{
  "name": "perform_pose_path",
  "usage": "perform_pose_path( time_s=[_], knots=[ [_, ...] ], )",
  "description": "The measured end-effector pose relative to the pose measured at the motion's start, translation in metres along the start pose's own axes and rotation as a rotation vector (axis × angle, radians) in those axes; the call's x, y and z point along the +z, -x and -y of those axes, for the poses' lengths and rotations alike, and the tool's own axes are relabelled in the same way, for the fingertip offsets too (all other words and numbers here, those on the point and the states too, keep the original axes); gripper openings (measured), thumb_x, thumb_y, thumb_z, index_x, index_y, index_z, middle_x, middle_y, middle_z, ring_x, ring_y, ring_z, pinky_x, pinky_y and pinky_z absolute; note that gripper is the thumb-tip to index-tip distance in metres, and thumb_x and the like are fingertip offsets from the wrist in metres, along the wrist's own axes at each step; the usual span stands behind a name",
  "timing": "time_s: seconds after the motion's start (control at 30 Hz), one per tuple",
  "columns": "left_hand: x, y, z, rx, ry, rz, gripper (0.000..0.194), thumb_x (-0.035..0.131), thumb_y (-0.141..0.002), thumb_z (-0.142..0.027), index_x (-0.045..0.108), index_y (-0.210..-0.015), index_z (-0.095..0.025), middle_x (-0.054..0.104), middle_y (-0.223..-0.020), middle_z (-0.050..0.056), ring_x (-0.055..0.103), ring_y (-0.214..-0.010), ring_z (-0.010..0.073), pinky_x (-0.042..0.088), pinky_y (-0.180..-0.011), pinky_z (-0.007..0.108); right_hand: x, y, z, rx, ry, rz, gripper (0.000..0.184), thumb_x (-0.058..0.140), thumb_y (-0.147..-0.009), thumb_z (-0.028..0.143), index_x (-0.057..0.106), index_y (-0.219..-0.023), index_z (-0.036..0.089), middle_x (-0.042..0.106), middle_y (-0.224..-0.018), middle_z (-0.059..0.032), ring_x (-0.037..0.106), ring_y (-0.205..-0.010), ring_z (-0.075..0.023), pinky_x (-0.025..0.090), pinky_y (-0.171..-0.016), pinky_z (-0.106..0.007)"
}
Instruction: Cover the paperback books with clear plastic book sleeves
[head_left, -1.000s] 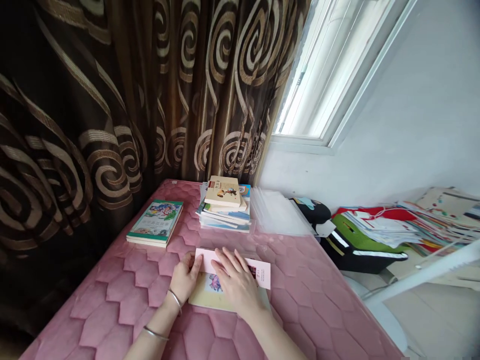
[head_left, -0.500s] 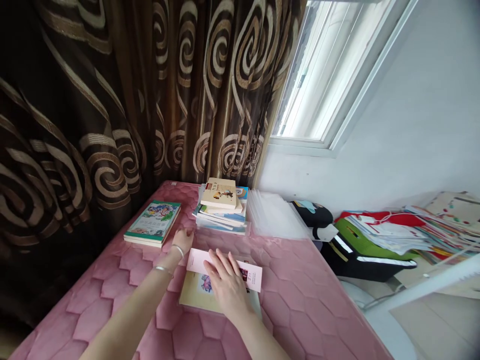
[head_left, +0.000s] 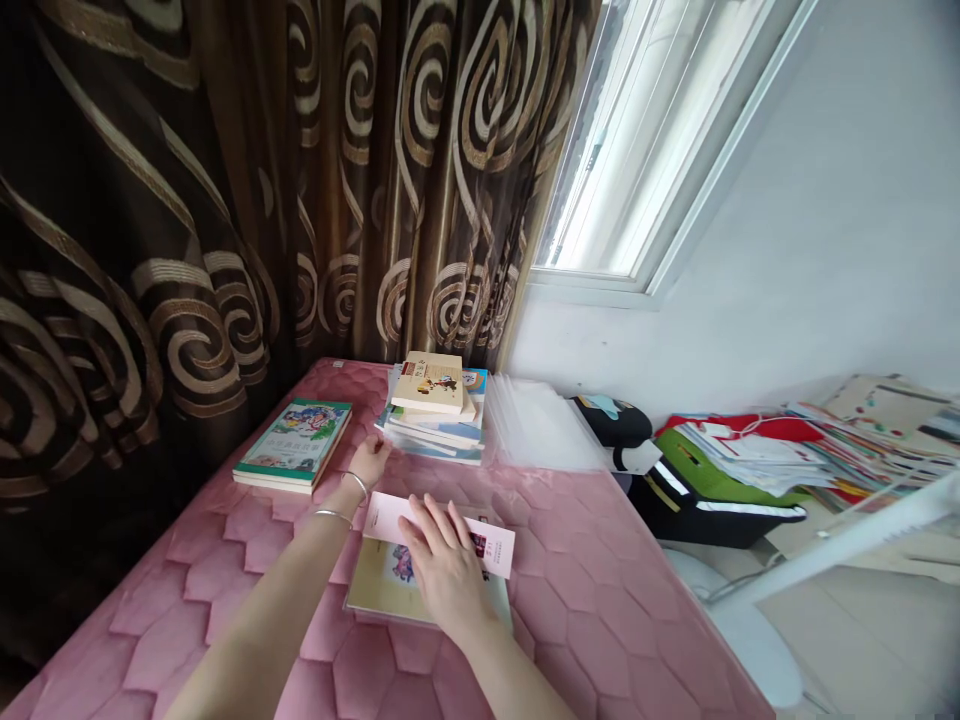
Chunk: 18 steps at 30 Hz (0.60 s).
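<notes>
My right hand (head_left: 442,565) lies flat with its fingers stretched over a yellowish book (head_left: 379,575) with a purple picture. Under those fingers, a pink paper strip (head_left: 384,512) runs across the book's upper part. My left hand (head_left: 371,458), two silver bangles at its wrist, reaches beyond the book with its fingers closed in a pinch. What they hold, if anything, I cannot make out. Just past this hand stands a stack of books (head_left: 442,440), topped by a cream book (head_left: 429,383). Green-edged books (head_left: 294,445) lie to its left.
The books rest on a pink quilted mattress (head_left: 600,590). Clear plastic sheets (head_left: 544,425) lie right of the stack. A patterned curtain (head_left: 360,200) hangs behind. Beyond the right edge are a green and black bin (head_left: 720,515), papers (head_left: 757,460) and a white stand (head_left: 750,630).
My left hand has moved a little farther out, closer to the stack of books. My right hand stays flat on the book and pink strip. The view has shifted slightly.
</notes>
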<state>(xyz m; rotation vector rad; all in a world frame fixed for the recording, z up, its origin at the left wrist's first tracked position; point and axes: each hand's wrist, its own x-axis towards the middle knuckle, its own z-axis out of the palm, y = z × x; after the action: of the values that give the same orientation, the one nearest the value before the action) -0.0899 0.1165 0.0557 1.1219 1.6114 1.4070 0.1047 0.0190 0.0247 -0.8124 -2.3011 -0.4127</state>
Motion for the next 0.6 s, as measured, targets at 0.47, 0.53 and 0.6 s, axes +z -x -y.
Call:
perform_pose_path(
  time_s=[0.47, 0.53, 0.6],
  knots=[
    [-0.008, 0.072, 0.021, -0.04, 0.487, -0.055, 0.046, 0.071, -0.059, -0.06, 0.053, -0.073, -0.02, 0.065, -0.056, -0.001, 0.06, -0.046, 0.0154, 0.044, -0.044, 0.025, -0.002, 0.001, 0.004, -0.003, -0.028, 0.01, 0.038, 0.051, -0.091, 0.027, 0.054, -0.129, 0.025, 0.052, -0.138, -0.0018, 0.04, -0.129, -0.0228, 0.021, -0.113, -0.046],
    [-0.007, 0.073, 0.023, -0.035, 0.501, -0.093, 0.044, 0.073, -0.057, -0.057, 0.054, -0.071, -0.019, 0.061, -0.053, -0.005, 0.055, -0.044, 0.0116, 0.04, -0.043, 0.021, 0.0, 0.001, 0.004, -0.003, -0.026, 0.015, 0.037, 0.051, -0.091, 0.028, 0.054, -0.128, 0.025, 0.052, -0.138, -0.0017, 0.041, -0.129, -0.0234, 0.021, -0.113, -0.046],
    [-0.006, 0.075, 0.024, -0.024, 0.504, -0.113, 0.042, 0.075, -0.056, -0.054, 0.055, -0.068, -0.019, 0.058, -0.052, -0.006, 0.051, -0.044, 0.0097, 0.037, -0.043, 0.02, 0.001, 0.001, 0.004, 0.001, -0.028, 0.024, 0.037, 0.051, -0.091, 0.028, 0.054, -0.128, 0.024, 0.052, -0.138, -0.0019, 0.041, -0.128, -0.0238, 0.021, -0.113, -0.047]
  ],
)
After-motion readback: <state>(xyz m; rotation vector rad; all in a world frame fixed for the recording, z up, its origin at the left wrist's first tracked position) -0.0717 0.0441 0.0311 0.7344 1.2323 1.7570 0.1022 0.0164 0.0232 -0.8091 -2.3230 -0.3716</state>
